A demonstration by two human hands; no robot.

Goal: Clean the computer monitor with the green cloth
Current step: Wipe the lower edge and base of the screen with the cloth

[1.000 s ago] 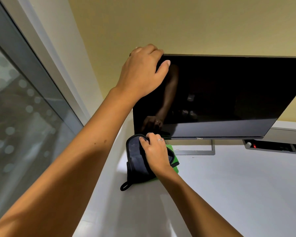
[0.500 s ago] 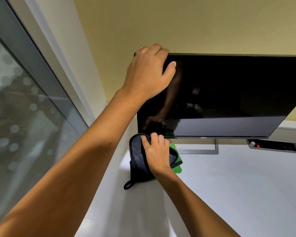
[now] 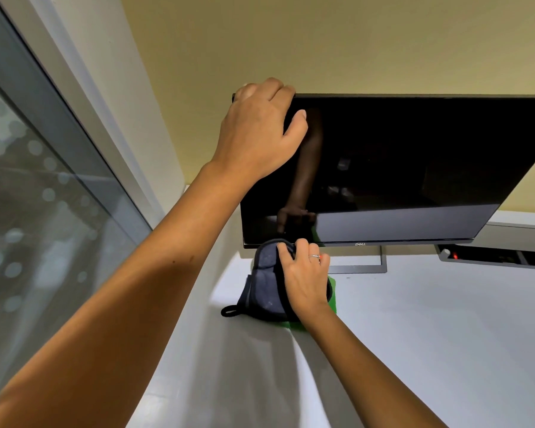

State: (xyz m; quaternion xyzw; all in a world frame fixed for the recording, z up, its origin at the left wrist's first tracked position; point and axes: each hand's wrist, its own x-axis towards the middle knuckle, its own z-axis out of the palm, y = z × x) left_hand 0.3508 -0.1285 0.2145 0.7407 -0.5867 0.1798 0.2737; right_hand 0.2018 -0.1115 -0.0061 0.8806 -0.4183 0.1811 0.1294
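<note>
monitor [image 3: 414,168] | left hand [image 3: 260,134] grips corner | right hand [image 3: 306,279] holds cloth [image 3: 267,285] (green underneath)

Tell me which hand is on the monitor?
The left hand, gripping the monitor at its top corner; the right hand holds a dark cloth below.

Monitor [image 3: 414,168]: glossy black screen, reflective. Dark cloth [image 3: 267,285]: soft, matt fabric, over the green cloth [image 3: 332,299]. Worktop [image 3: 430,335]: smooth, matt white. Wall [image 3: 322,41]: matt.

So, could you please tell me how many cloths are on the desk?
2: a dark grey cloth under the right hand, and a green cloth beneath it, mostly hidden.
</note>
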